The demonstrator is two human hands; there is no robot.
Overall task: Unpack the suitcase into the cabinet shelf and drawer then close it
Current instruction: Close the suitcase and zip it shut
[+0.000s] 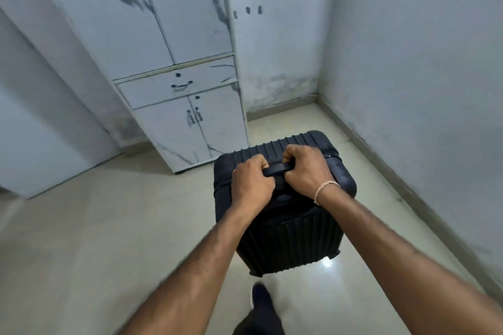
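Observation:
A black ribbed hard-shell suitcase (pixel 294 236) stands upright and closed in the middle of the view. My left hand (pixel 251 183) and my right hand (pixel 306 168) both grip its top carry handle (pixel 277 168), side by side. Behind it stands a tall white marble-patterned cabinet (pixel 152 35) with upper double doors, a drawer (pixel 177 87) with a dark handle below them, and lower double doors (pixel 190 128). All doors and the drawer are closed.
The floor (pixel 95 239) is glossy beige tile. White walls meet in a corner at the right, close to the suitcase. A white door panel (pixel 40 117) stands at the left. My foot in a dark shoe (pixel 260 296) shows below the suitcase.

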